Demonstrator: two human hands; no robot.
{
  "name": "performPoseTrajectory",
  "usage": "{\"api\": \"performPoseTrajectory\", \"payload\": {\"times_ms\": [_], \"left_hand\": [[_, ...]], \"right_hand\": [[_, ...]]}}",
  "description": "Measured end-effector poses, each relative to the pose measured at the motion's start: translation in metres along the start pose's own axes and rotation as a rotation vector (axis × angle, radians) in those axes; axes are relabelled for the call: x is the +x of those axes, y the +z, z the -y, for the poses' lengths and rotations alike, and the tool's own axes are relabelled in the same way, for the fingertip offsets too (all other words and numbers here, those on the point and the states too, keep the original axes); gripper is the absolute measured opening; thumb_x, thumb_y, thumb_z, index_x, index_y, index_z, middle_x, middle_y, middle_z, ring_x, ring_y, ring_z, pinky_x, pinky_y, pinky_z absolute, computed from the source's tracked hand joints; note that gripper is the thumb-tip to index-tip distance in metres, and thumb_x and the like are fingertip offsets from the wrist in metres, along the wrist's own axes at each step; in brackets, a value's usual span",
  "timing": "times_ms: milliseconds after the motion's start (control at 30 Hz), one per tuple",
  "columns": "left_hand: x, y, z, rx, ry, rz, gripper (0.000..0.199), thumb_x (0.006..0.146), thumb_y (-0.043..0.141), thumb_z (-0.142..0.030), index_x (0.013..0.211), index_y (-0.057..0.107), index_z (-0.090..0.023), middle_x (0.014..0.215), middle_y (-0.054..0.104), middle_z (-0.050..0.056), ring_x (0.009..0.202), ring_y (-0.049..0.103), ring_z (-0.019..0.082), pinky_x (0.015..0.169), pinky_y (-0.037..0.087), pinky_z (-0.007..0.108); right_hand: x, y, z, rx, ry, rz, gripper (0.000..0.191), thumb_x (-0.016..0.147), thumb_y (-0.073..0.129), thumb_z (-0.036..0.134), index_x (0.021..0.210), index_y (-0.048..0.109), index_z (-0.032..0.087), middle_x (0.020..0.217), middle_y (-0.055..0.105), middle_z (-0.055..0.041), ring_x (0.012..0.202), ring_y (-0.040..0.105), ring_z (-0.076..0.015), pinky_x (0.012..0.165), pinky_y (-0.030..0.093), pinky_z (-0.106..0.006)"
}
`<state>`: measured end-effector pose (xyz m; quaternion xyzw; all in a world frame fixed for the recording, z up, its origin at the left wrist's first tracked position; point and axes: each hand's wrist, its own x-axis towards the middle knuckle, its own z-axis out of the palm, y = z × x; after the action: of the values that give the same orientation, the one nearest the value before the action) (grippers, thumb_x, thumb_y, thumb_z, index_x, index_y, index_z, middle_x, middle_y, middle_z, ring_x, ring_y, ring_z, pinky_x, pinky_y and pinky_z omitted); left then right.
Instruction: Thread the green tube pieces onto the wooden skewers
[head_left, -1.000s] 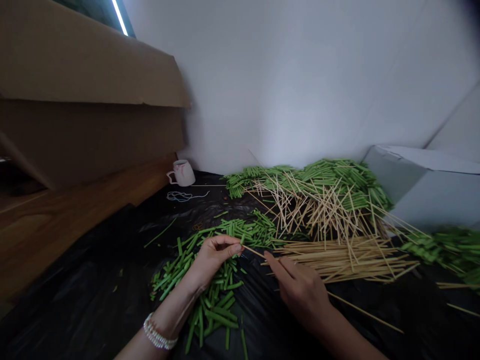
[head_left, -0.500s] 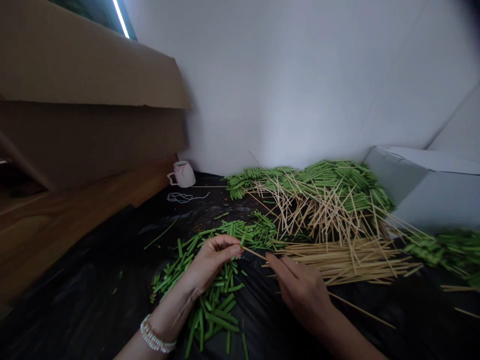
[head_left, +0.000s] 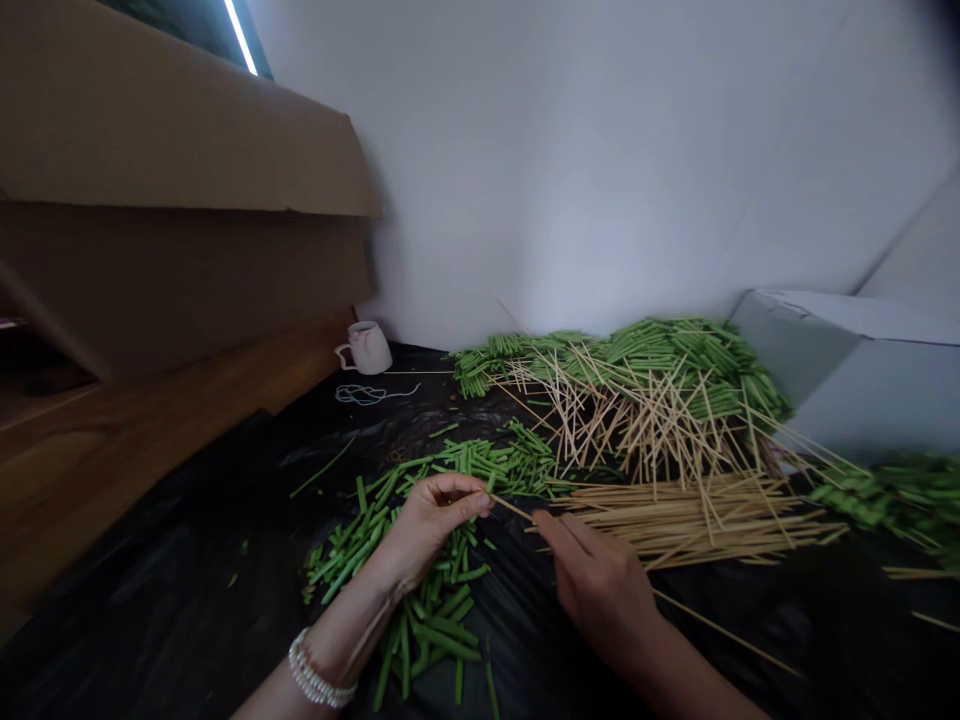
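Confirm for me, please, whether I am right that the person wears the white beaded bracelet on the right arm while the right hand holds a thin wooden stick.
Not quite: in the head view, the white beaded bracelet is on the left arm. The right hand does hold a thin wooden stick.

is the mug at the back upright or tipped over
Upright: the mug has its rim uppermost and its handle out to the side. Whether it is empty, I cannot tell.
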<state>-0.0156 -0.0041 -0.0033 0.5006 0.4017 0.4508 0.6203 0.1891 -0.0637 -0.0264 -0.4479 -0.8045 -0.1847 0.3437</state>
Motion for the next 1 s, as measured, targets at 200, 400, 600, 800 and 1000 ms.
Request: {"api": "performPoseTrajectory", "payload": {"times_ms": [200,400,600,800,1000], "left_hand": [[0.000,0.002,0.002,0.021,-0.004,0.013,0.021,0.066,0.081,-0.031,0.076,0.073,-0.014,0.068,0.069,0.002,0.065,0.059,0.011,0.067,0.045,0.022],[-0.001,0.007,0.004,0.039,-0.021,0.087,0.021,0.066,0.081,-0.031,0.075,0.073,-0.014,0.069,0.069,0.003,0.065,0.059,0.012,0.068,0.045,0.024],[-0.001,0.009,0.006,0.065,-0.010,0.152,0.020,0.070,0.078,-0.031,0.077,0.073,-0.014,0.071,0.070,0.004,0.067,0.060,0.013,0.070,0.046,0.024],[0.001,0.007,0.006,0.120,-0.013,0.154,0.024,0.068,0.079,-0.035,0.076,0.073,-0.013,0.070,0.069,0.004,0.067,0.061,0.015,0.070,0.047,0.026],[0.010,-0.023,-0.011,0.438,0.201,-0.157,0.025,0.074,0.070,-0.040,0.075,0.073,-0.015,0.074,0.072,0.005,0.071,0.063,0.018,0.071,0.047,0.028]], "right_hand": [[0.000,-0.001,0.001,0.056,0.053,0.056,0.034,0.091,0.033,0.008,0.108,0.062,0.014,0.075,0.065,-0.0028,0.062,0.061,-0.0115,0.055,0.039,-0.023],[0.002,0.001,0.005,0.071,0.088,0.114,0.034,0.090,0.035,0.008,0.109,0.062,0.016,0.076,0.065,-0.0023,0.062,0.060,-0.0117,0.054,0.038,-0.023],[0.003,0.003,0.009,0.080,0.077,0.109,0.032,0.092,0.035,0.011,0.110,0.062,0.016,0.075,0.064,-0.0020,0.063,0.060,-0.0107,0.056,0.038,-0.022],[0.003,0.005,0.005,0.015,0.037,0.085,0.033,0.089,0.037,0.009,0.108,0.063,0.015,0.075,0.064,-0.0024,0.058,0.057,-0.0109,0.054,0.038,-0.024],[0.000,-0.001,-0.018,-0.159,0.048,0.012,0.034,0.089,0.038,0.011,0.110,0.065,0.015,0.078,0.067,-0.0041,0.056,0.055,-0.0121,0.053,0.038,-0.026]]}}
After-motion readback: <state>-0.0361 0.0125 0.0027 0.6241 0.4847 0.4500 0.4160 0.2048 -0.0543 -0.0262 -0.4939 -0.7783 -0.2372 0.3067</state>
